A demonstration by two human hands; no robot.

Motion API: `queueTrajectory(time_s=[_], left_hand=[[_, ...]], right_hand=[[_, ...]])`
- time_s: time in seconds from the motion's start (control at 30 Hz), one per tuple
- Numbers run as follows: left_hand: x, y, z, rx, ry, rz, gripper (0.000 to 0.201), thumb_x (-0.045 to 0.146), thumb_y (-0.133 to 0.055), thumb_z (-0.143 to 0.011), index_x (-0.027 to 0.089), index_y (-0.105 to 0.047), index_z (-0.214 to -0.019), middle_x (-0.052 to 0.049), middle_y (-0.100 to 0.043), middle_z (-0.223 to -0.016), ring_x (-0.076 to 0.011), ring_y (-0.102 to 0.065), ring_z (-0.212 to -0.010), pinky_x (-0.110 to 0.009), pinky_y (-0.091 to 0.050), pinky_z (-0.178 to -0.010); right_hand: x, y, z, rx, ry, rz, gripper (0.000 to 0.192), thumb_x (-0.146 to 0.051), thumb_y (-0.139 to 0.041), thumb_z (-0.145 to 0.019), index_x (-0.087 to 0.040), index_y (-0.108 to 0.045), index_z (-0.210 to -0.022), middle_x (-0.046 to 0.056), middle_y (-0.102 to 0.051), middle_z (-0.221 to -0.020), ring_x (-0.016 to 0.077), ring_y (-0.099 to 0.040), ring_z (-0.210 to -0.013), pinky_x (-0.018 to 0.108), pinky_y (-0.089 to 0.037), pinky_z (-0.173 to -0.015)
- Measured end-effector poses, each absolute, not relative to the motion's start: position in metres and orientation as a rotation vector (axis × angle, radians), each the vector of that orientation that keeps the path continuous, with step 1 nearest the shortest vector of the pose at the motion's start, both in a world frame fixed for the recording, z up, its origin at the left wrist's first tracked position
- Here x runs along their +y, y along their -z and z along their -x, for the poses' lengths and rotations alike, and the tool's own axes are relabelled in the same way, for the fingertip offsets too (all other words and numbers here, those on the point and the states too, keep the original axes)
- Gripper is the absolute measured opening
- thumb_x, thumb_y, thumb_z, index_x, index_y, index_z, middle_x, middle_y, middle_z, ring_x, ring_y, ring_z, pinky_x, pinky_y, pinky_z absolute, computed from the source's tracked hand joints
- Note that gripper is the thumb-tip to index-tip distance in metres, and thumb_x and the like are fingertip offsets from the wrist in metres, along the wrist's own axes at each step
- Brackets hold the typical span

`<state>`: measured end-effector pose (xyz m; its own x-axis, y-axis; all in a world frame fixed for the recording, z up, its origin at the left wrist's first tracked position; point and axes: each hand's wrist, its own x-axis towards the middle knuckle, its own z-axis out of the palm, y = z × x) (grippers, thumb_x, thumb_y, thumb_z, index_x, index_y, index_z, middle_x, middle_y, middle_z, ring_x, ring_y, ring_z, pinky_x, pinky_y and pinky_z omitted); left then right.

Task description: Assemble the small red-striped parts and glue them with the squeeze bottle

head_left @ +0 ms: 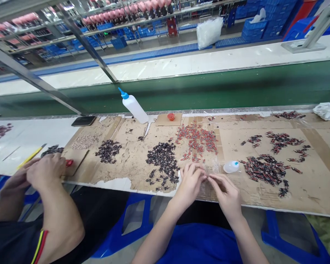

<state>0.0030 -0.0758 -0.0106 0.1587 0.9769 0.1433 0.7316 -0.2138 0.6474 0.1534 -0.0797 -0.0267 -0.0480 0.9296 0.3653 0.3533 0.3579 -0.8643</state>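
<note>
Left hand (189,181) and right hand (227,192) meet fingertip to fingertip low centre, pinched on a tiny part – barely visible. Risk: it drops among the dark pieces (163,161) on the worktop (313,190).

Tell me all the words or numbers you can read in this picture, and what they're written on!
No words or numbers can be read here.
The white squeeze bottle with the blue tip shows no label.
The small bottle lying by the right hand is blank too.
The dark flat device shows a blank face.
The blue crates far back are too blurred to show any print.
The left hand meets the right one fingertip to fingertip; whatever is between them is too tiny to read.
</note>
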Motion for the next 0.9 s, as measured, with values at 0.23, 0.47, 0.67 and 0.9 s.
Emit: queueTrajectory(time_s=[0.23,0.47,0.67,0.9], left_hand=[[-0.084,0.021,-0.002,1.738,-0.709,-1.969,0.018,0.018,-0.061,-0.087,0.023,-0.063,-0.104,-0.006,-0.066,-0.108,-0.0242,-0.054,-0.108,-0.043,-0.035,-0.092],[-0.078,0.026,-0.007,1.737,-0.724,-1.844,0.017,0.009,-0.056,-0.087,0.022,-0.068,-0.087,-0.003,-0.071,-0.097,-0.0214,-0.059,-0.101,-0.040,-0.040,-0.090],[-0.081,0.022,-0.005,1.632,-0.926,-1.736,0.017,0.014,-0.056,-0.088,0.022,-0.071,-0.092,-0.004,-0.073,-0.090,-0.0197,-0.064,-0.089,-0.036,-0.047,-0.085],[-0.087,0.017,-0.005,1.461,-1.058,-1.628,0.017,0.019,-0.057,-0.089,0.021,-0.073,-0.092,-0.007,-0.074,-0.089,-0.0196,-0.063,-0.089,-0.034,-0.052,-0.082]], right_hand=[[-0.080,0.035,-0.157,-1.502,-0.768,1.309,0.022,-0.038,-0.058,-0.089,-0.020,-0.069,-0.085,0.007,-0.072,-0.084,0.0201,-0.070,-0.076,0.031,-0.058,-0.069],[-0.081,0.039,-0.153,-1.485,-0.895,1.331,0.033,-0.049,-0.057,-0.086,-0.019,-0.069,-0.085,0.009,-0.074,-0.087,0.0220,-0.072,-0.076,0.033,-0.060,-0.071],[-0.084,0.035,-0.151,-1.387,-1.008,1.327,0.033,-0.050,-0.060,-0.084,-0.018,-0.068,-0.087,0.010,-0.075,-0.087,0.0226,-0.074,-0.074,0.034,-0.062,-0.072],[-0.084,0.033,-0.148,-1.294,-1.040,1.331,0.033,-0.049,-0.065,-0.080,-0.017,-0.069,-0.080,0.009,-0.075,-0.078,0.0219,-0.074,-0.068,0.029,-0.063,-0.065]])
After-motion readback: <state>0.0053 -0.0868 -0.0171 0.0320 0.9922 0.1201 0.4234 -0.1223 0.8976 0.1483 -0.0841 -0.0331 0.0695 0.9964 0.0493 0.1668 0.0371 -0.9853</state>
